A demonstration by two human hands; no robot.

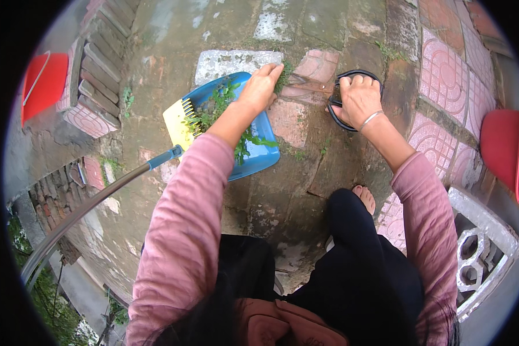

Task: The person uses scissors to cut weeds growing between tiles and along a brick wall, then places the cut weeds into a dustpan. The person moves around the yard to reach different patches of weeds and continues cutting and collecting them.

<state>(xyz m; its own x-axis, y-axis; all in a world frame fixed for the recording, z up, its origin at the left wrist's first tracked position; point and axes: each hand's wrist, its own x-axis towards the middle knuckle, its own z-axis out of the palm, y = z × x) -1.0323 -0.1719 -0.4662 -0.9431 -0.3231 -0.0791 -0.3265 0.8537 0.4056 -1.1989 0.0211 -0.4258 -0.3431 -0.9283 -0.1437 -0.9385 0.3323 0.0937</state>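
Observation:
My left hand (260, 88) reaches over the rim of a blue dustpan (261, 151), its fingertips at a clump of low green weeds (284, 77) in a paving joint. Whether the fingers pinch the clump is hidden. Pulled weeds (218, 104) lie in the dustpan, which has a yellow toothed edge (176, 123) and a long metal handle (86, 205). With my right hand (360, 98) I grip the black loop handles of large scissors (377, 78). Their rusty blades (309, 84) point left, low over the paving towards the weeds.
Stacked bricks and tiles (97, 65) stand at the left beside a red bucket (47, 82). At the right are a red plastic tub (501, 142) and a pierced concrete block (486, 229). Pink patterned tiles (443, 78) border the worn brick paving (281, 207). My bare foot (364, 199) is near the scissors.

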